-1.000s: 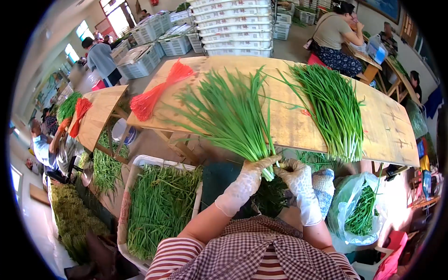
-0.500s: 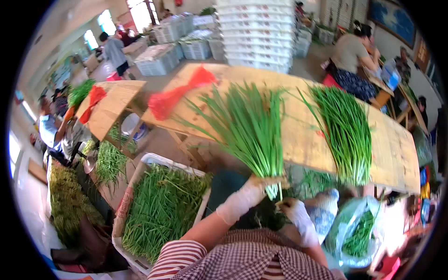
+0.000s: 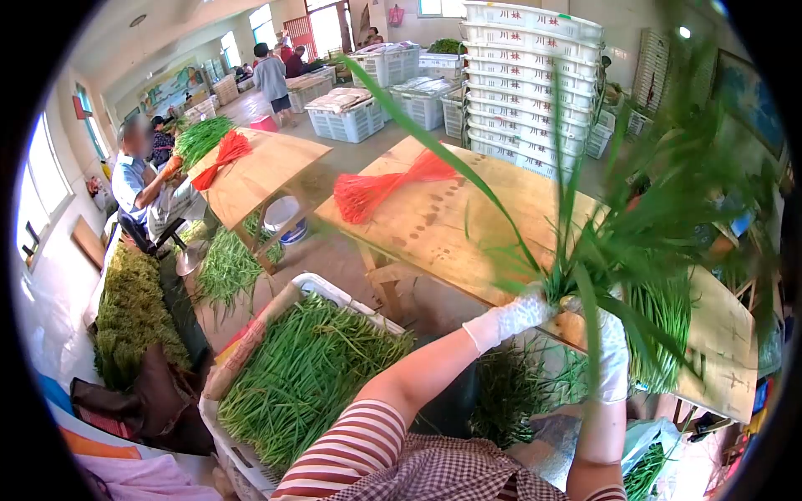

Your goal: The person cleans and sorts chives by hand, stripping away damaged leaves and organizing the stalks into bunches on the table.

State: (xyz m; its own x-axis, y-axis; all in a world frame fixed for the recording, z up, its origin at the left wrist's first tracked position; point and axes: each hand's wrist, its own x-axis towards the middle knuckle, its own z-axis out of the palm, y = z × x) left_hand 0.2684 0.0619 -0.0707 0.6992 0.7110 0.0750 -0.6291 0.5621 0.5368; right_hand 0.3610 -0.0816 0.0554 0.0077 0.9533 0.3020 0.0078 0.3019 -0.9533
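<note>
A loose bunch of long green stalks (image 3: 585,250) is raised over the front edge of the wooden table (image 3: 418,213), its leaves fanned up and to the right, some blurred. Wrapped round its lower part is my left hand (image 3: 522,316), in a thin white glove. My right hand (image 3: 606,334), gloved too, is closed on the bunch just beside it, partly hidden by drooping leaves. Behind and to the right, a second green bunch (image 3: 660,334) lies on the table. Red ties (image 3: 388,188) lie in a bundle at the table's left end.
A white crate of greens (image 3: 313,288) stands at lower left, with a plastic bag (image 3: 656,442) at lower right. Stacked white crates (image 3: 530,92) rise behind the table. A seated person (image 3: 142,179) is at a smaller table (image 3: 263,167) on the left.
The bunch has been lifted and swung to the right, its leaves now nearer the camera. My right hand, apart from the stalks half a second ago, is on them. The view has shifted left.
</note>
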